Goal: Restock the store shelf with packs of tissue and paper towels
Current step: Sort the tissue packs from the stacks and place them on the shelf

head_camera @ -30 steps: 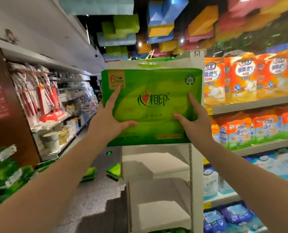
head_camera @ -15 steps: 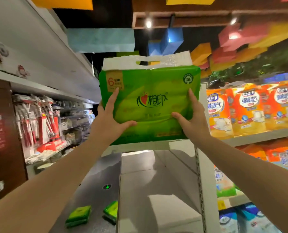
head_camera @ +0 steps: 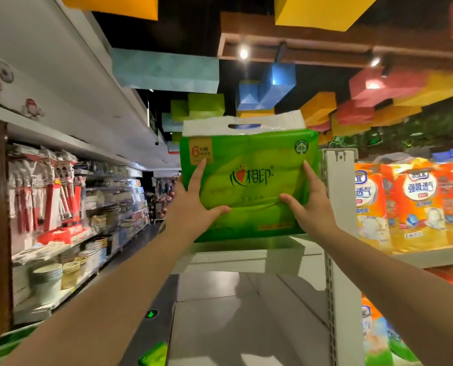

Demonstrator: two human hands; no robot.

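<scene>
A green tissue pack (head_camera: 254,165) with a white carry handle on top stands upright on the top board of a white end shelf (head_camera: 246,253). My left hand (head_camera: 193,204) grips its left side, thumb across the lower front. My right hand (head_camera: 310,204) grips the right side the same way. The pack's bottom edge meets the shelf's top board. Lower white shelf boards (head_camera: 236,326) lie below, bare where visible.
Orange packs (head_camera: 415,204) fill the shelf to the right of a white perforated upright (head_camera: 339,233). Across the aisle on the left hang kitchen tools (head_camera: 43,196), with bowls below. A green pack (head_camera: 154,356) lies on the dark floor.
The pack rose from in front of the shelf to the top board and now stands on it. The view tilted upward; both hands kept their hold.
</scene>
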